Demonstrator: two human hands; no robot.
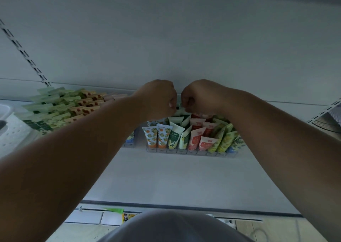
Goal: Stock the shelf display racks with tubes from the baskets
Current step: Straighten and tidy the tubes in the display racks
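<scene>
Above rack [190, 152], hands apparently curled

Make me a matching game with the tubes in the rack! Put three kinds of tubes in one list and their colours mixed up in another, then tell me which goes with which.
Things:
1. tubes at the left end of the front row
2. tubes in the middle of the front row
3. tubes near the right end of the front row

Colours:
A. yellow-green with a leafy print
B. white with orange fruit
C. red and pink

Pairs: 1-B, 2-C, 3-A

All stand in the clear rack on the white shelf.
</scene>
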